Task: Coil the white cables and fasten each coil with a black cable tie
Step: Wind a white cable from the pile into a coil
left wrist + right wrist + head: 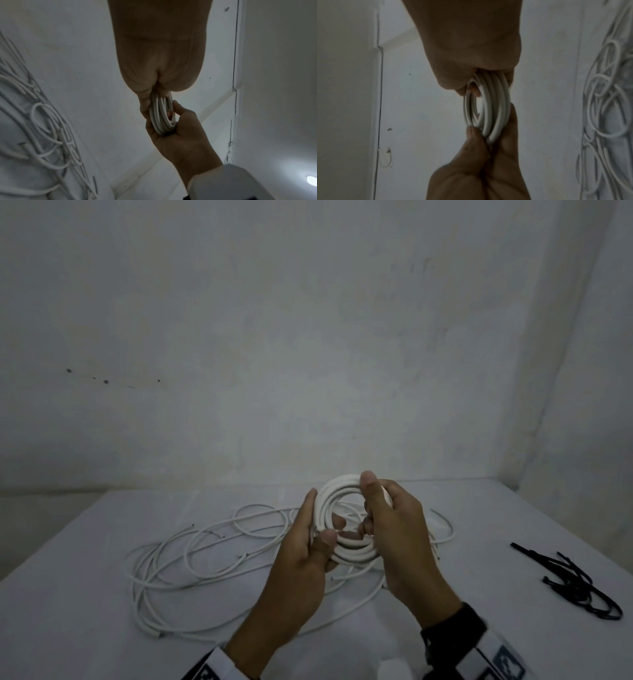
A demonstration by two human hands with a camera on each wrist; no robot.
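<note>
White cable coil [346, 522]: several turns wound into a ring, held up on edge above the table [85, 628], between both hands, in front of the person. No tie visible on it.

Left hand [301, 553]: grips the coil's lower left side, thumb across the front of the turns, fingers curled behind. Right wrist view shows the same pinch from below [481, 155].

Right hand [397, 535]: closed on the coil's right side, thumb lying over the top of the ring, fingers wrapped through its opening. Left wrist view confirms the turns run into this palm [180, 135].

Loose cables [191, 556]: a tangle of white cable spread flat on the table under and to the left of the hands, several cut ends visible.

Cable ties [579, 583]: small black heap on the table at the right, well apart from the coil, untouched.

Background: plain pale wall [308, 337] behind the table.
</note>
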